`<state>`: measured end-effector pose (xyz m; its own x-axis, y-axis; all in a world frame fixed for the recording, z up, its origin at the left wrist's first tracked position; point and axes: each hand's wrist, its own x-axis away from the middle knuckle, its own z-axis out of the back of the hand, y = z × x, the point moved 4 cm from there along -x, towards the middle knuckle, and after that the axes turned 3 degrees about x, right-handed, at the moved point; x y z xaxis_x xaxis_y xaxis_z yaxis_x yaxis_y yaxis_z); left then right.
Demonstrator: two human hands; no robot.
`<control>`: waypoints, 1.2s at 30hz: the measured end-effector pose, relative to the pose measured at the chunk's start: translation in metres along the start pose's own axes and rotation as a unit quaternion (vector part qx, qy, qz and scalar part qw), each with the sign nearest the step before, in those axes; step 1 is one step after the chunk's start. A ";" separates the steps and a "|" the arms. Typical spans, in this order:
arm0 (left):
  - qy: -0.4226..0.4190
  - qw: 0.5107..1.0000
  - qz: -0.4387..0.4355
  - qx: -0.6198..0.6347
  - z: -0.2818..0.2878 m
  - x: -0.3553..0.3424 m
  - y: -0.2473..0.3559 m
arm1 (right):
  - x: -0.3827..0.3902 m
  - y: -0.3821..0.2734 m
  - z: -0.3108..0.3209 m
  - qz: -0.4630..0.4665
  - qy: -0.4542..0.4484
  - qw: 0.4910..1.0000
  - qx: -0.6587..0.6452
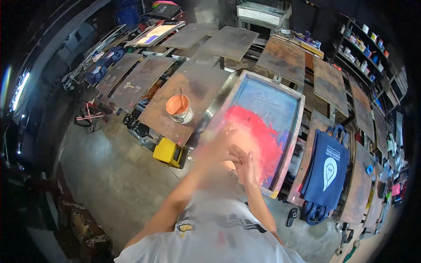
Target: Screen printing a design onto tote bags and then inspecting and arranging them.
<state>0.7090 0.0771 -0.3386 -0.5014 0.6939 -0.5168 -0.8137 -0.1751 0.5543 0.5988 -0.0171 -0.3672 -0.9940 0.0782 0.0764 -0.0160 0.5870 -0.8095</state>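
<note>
Nearest you, below your white T-shirt's chest print, both bare forearms reach forward. Your left hand [222,141] is blurred over the near-left part of the screen-printing frame [291,144]; you cannot tell from this view whether it is wide, narrow or holding something. Your right hand [245,167] is just beside it, thumb standing apart and fingers bent toward the left; whether they grip anything cannot be told either.

The frame lies right in front of you, with red ink [256,122] spread unevenly over its blue mesh [262,95]. The step in hand appears to be working ink at the screen's near half; the next move would seem to call for even, steady pressure and keeping fingers clear of the wet patch.

Left of the frame, an ink bucket [180,116] holding orange ink and a stirring stick stands on a flat board [160,94]. To the right, navy tote bags [323,168] lie on another board. Farther off are more boards, then a shelf of bottles [362,51].
</note>
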 end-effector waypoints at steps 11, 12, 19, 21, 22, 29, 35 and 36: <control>0.081 0.992 0.078 0.053 0.086 0.025 -0.065 | -0.046 0.036 -0.030 0.074 0.125 0.985 0.088; 0.101 0.992 0.076 0.030 0.096 0.039 -0.088 | -0.054 0.034 -0.037 0.066 0.135 0.974 0.170; 0.080 0.979 0.134 0.135 0.144 0.100 -0.159 | -0.114 0.067 -0.058 0.051 0.249 0.744 0.618; 0.067 0.973 0.160 0.155 0.152 0.107 -0.171 | -0.135 0.075 -0.075 0.044 0.292 0.698 0.653; 0.039 0.979 0.132 0.149 0.156 0.109 -0.177 | -0.144 0.080 -0.083 0.042 0.310 0.658 0.685; -0.087 0.964 0.094 0.235 0.176 0.092 -0.191 | -0.167 0.125 -0.091 -0.041 0.349 0.470 0.809; -0.159 0.956 0.040 0.244 0.177 0.087 -0.194 | -0.148 0.091 -0.081 -0.067 0.311 0.458 0.830; -0.164 0.954 0.046 0.248 0.176 0.088 -0.194 | -0.136 0.078 -0.068 -0.096 0.353 0.487 0.793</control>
<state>0.8743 0.2948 -0.3766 -0.3797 0.8864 -0.2647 -0.4908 0.0496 0.8699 0.7402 0.0728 -0.4008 -0.6820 0.7306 -0.0324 -0.7212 -0.6792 -0.1363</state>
